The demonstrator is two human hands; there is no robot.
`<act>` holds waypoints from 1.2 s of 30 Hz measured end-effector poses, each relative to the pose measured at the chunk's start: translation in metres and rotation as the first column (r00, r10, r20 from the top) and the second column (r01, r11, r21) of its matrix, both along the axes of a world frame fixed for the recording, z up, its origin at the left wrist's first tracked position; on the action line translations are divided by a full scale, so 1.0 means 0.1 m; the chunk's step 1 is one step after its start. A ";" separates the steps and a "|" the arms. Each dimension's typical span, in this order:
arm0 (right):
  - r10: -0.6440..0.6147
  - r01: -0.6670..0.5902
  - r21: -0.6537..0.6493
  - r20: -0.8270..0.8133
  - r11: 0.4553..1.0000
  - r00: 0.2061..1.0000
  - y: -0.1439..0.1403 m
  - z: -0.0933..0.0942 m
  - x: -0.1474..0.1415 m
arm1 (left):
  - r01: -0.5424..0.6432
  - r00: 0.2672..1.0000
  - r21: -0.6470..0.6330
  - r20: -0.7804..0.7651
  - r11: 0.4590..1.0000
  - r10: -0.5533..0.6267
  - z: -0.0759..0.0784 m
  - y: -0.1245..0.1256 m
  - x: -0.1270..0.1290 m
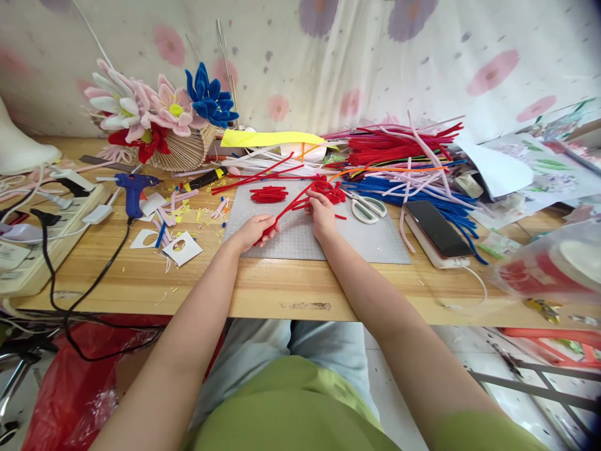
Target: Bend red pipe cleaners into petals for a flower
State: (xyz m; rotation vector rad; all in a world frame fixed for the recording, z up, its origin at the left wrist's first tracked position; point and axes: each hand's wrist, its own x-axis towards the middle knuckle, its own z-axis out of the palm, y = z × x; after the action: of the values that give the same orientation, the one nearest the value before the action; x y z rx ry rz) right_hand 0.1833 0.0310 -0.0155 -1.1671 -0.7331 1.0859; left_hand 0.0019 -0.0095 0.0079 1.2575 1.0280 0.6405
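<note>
Head view, frame centre: left hand and right hand each pinch closed on one red fuzzy pipe cleaner above one grey cutting mat; one pair of white-handled scissors right.

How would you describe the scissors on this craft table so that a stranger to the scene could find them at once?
Start at the grey cutting mat in the middle of the wooden table. Look to its upper right part, just right of the person's right hand, beside the pile of blue pipe cleaners. The scissors lie flat there, the only thing with pale looped handles among fuzzy coloured stems.
</note>
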 end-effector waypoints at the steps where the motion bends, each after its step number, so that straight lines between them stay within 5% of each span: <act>1: -0.031 0.031 0.004 0.009 1.000 0.999 0.00 0.00 0.01 | 0.002 1.000 0.001 -0.002 1.000 -0.002 0.00 0.00 0.00; 14: -0.243 0.243 -0.016 -0.006 0.970 0.970 0.04 -0.03 0.06 | 0.046 0.998 0.042 -0.033 0.998 -0.045 0.02 -0.02 -0.01; 27: -0.213 0.213 0.003 0.025 0.977 0.977 0.01 -0.01 0.05 | -0.058 0.974 0.002 0.220 0.998 0.056 -0.02 0.01 -0.04; 36: -0.189 0.189 -0.007 -0.002 0.982 0.982 0.02 -0.01 0.06 | -0.080 0.990 0.030 0.119 0.996 0.076 -0.03 0.00 -0.02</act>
State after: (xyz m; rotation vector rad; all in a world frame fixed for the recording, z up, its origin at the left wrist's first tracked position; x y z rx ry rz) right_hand 0.1893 0.0331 -0.0167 -1.2150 -0.6039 0.9311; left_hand 0.0003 -0.0097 0.0044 1.1994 0.9750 0.7868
